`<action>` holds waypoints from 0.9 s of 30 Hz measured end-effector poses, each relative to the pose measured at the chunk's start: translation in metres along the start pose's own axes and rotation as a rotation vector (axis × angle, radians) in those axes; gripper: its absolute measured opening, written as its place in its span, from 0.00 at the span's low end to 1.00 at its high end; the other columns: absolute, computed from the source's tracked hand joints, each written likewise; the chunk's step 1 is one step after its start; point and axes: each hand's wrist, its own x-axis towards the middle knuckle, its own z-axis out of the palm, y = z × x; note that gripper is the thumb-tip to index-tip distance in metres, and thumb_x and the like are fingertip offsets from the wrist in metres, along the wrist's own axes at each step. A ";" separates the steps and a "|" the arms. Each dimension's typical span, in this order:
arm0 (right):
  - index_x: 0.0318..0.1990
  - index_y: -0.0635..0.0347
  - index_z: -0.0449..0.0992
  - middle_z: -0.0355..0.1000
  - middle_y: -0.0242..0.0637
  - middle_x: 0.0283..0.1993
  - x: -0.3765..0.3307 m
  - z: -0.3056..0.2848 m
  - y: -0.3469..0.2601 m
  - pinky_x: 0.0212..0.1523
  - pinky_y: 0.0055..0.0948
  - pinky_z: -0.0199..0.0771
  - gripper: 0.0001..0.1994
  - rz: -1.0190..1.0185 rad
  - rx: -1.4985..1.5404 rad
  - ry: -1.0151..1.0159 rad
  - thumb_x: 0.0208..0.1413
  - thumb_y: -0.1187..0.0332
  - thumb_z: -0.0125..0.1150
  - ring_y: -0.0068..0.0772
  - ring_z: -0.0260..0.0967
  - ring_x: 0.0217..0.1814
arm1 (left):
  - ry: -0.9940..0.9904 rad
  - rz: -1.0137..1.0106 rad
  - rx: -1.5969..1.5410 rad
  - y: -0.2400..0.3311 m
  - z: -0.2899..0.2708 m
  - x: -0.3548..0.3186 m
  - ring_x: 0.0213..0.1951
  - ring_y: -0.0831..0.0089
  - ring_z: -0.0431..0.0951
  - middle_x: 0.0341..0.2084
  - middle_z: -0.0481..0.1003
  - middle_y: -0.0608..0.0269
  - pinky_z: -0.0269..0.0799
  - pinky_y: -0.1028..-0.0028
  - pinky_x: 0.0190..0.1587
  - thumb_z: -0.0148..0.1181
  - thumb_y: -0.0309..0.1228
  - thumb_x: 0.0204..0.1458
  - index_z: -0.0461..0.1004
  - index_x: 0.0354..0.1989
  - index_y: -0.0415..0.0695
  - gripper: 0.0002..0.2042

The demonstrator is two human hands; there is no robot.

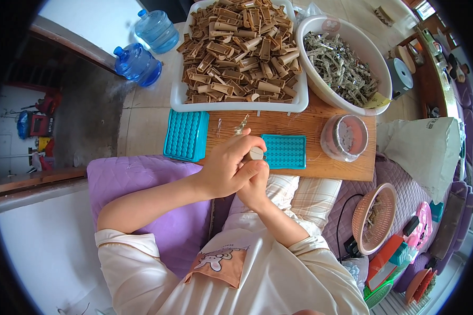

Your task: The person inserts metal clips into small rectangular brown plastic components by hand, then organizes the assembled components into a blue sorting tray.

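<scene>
My left hand (227, 161) and my right hand (254, 186) are closed together in front of me, over the near edge of the wooden table. Between them they grip a tan plastic casing (255, 153), whose pale rounded end shows; my fingers hide most of it. A shiny, see-through part (241, 126) sticks up beyond the left fingers, and I cannot tell whether it is held or joined to the casing. Just beyond the right hand lies a teal tray (291, 152) with rows of small cells. A stack of teal trays (185, 135) stands left of my hands.
At the back, a white bin (239, 107) is heaped with tan casings. To its right, a large white basin (386, 79) holds shiny parts. A clear tub (327, 137) with small pale pieces stands at the table's (315, 170) right. Water jugs (137, 65) are far left.
</scene>
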 end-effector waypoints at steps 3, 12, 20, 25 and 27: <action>0.28 0.65 0.67 0.67 0.38 0.23 0.004 -0.016 0.004 0.23 0.25 0.65 0.04 -0.025 -0.079 -0.142 0.44 0.74 0.53 0.33 0.68 0.22 | -0.033 0.056 0.011 -0.001 0.003 -0.001 0.27 0.64 0.71 0.26 0.69 0.57 0.65 0.68 0.39 0.50 0.42 0.49 0.64 0.36 0.40 0.16; 0.33 0.65 0.72 0.69 0.38 0.26 0.012 -0.086 -0.013 0.27 0.24 0.68 0.08 -0.086 -0.425 -0.240 0.41 0.77 0.58 0.28 0.68 0.26 | -0.051 -0.679 -0.820 -0.011 0.007 -0.002 0.31 0.79 0.67 0.28 0.65 0.63 0.62 0.83 0.28 0.35 0.44 0.56 0.57 0.42 0.44 0.16; 0.30 0.62 0.71 0.70 0.46 0.27 0.083 -0.265 0.042 0.32 0.36 0.66 0.06 0.180 -1.116 0.044 0.42 0.74 0.53 0.45 0.68 0.31 | -0.299 -0.869 -0.805 -0.005 0.012 -0.003 0.28 0.86 0.60 0.27 0.62 0.70 0.61 0.83 0.30 0.34 0.41 0.57 0.61 0.45 0.45 0.15; 0.30 0.61 0.73 0.70 0.46 0.29 0.095 -0.276 0.074 0.35 0.37 0.67 0.07 0.162 -1.167 -0.121 0.41 0.71 0.54 0.46 0.68 0.33 | -0.422 -0.918 -0.814 -0.005 0.017 -0.003 0.41 0.82 0.63 0.37 0.62 0.69 0.61 0.78 0.44 0.39 0.35 0.56 0.59 0.49 0.46 0.14; 0.30 0.62 0.73 0.70 0.48 0.30 0.100 -0.270 0.080 0.36 0.38 0.67 0.08 0.288 -1.367 -0.198 0.40 0.70 0.54 0.46 0.68 0.35 | -0.425 -0.943 -0.813 -0.003 0.018 -0.001 0.43 0.81 0.63 0.38 0.63 0.69 0.63 0.76 0.45 0.41 0.33 0.55 0.59 0.49 0.46 0.14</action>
